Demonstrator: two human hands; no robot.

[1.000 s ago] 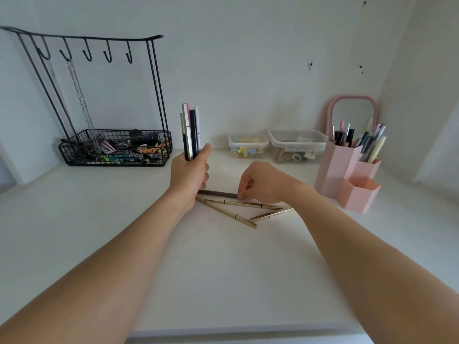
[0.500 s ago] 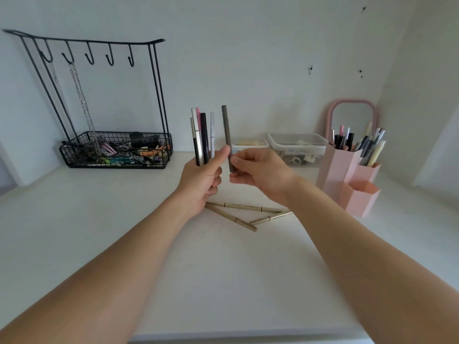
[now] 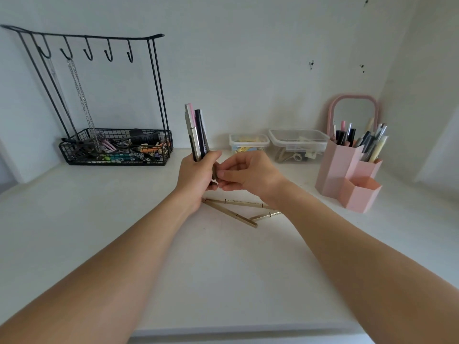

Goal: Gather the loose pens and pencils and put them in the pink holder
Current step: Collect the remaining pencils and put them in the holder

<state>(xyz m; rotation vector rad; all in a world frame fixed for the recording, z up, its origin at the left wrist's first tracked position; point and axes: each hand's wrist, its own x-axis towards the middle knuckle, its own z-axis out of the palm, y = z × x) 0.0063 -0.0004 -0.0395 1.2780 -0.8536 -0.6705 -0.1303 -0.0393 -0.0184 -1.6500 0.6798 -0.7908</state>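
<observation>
Left hand (image 3: 198,173) gripping upright pen bundle (image 3: 197,131); right hand (image 3: 248,176) pinching its lower end. Three gold pencils (image 3: 233,212) mid-tabletop (image 3: 99,232); pink holder (image 3: 347,170) toward right edge.

No legible text, brand, number or sign was found. Small dark marks ran along the slim gold pencils (image 3: 232,214) lying on the white desk (image 3: 124,232), and faint print showed on the black pen barrel (image 3: 201,135), all too small to read.
</observation>
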